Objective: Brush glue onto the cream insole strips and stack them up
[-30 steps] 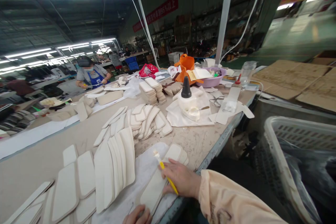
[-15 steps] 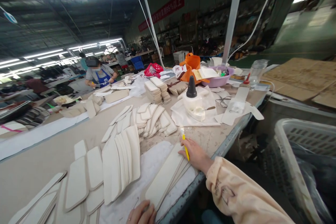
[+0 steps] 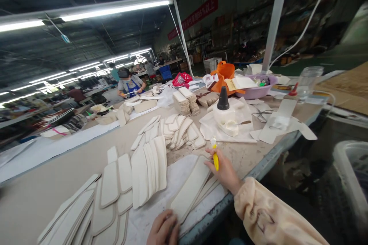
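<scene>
Holds yellow brush (image 3: 216, 161) in right hand (image 3: 225, 173), tip toward twelve — likely to spare pale strip (image 3: 192, 189) at six o'clock.
Touches strip's near end with left hand (image 3: 164, 227), perhaps for steadiness; cannot tell whether pinching.

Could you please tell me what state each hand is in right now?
Left hand: at the near end of a pale strip; grip cannot be told.
Right hand: closed, holding a yellow-handled tool.

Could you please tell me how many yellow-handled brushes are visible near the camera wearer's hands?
1: the yellow-handled brush is in the right hand. Others may be hidden beneath the cream pieces.
</scene>
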Available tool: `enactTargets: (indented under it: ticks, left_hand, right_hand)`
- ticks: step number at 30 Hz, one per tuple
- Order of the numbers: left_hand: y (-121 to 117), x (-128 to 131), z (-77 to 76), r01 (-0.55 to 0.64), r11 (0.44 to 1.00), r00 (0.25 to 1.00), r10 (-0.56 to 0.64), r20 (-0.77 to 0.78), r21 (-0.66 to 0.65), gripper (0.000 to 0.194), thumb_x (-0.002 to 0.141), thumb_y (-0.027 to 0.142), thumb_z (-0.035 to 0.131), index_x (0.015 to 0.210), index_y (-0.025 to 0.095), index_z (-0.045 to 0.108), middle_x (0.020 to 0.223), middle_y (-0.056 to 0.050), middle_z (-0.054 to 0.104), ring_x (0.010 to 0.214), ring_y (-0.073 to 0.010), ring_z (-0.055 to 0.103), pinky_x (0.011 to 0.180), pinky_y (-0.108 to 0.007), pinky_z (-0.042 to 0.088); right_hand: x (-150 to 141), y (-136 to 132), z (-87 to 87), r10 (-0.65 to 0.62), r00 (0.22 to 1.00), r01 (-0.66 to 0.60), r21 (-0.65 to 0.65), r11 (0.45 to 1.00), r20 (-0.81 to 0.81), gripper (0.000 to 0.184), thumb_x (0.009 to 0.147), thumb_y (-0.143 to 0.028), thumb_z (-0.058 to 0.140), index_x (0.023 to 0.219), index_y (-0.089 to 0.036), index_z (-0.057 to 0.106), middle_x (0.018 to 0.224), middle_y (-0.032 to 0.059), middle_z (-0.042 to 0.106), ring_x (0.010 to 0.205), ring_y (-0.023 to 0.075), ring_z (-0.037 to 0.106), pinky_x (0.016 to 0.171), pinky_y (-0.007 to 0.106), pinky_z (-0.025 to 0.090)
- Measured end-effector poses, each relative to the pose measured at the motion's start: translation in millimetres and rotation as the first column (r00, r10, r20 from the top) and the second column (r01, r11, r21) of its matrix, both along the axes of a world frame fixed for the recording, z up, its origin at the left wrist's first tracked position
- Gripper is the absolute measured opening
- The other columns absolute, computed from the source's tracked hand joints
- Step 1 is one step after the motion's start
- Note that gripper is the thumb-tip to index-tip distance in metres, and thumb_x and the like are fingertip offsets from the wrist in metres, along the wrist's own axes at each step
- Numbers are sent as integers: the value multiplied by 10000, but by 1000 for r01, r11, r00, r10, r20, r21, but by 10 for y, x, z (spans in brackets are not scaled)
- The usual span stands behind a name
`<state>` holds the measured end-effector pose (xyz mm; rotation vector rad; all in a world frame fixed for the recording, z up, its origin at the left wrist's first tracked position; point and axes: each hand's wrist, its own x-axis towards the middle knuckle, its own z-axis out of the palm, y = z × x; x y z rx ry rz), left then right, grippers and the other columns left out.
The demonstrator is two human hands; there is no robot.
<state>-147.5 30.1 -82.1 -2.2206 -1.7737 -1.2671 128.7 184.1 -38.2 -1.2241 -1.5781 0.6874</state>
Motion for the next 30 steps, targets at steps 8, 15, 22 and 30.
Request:
enactTargets:
  ticks: [8,15,22,30]
  left_hand:
    - [514,146,889,173,872,898,52,437,-458,496,790,364,620,1254,199,563,1257,-104,606,1213,-239,508,1044,-409,382]
    - [744,663,1058,438,670,767,69,637,-600,339,778,434,608,869,128,723,675,-27,685,639,-173,612,624,-272,483]
    - [513,1021,1009,580,626,398,339,852,-521,307,723,381,694,922,149,722,634,-16,689,615,-166,615,615,-263,466]
    - [471,1199,989,556,649,330,400,855,-519,284,699,370,730,864,139,731,714,-35,720,688,-173,651,690,-271,496]
  right_hand:
    - [-147,-69,682,316,876,-296,110,949,-364,305,783,-299,660,898,-259,380,1118,68,613,946,186,596,794,342,494]
    - [-163,200,811,346,746,-392,45,919,-570,391,711,-318,729,867,-248,378,976,14,652,881,163,609,770,303,483]
    - [-44,244,720,300,785,-331,42,943,-542,356,688,-337,728,819,-229,416,799,-41,556,745,131,554,689,261,451]
    - [30,294,662,325,740,-384,26,923,-589,392,641,-293,761,841,-227,431,726,-77,524,638,91,480,630,232,404]
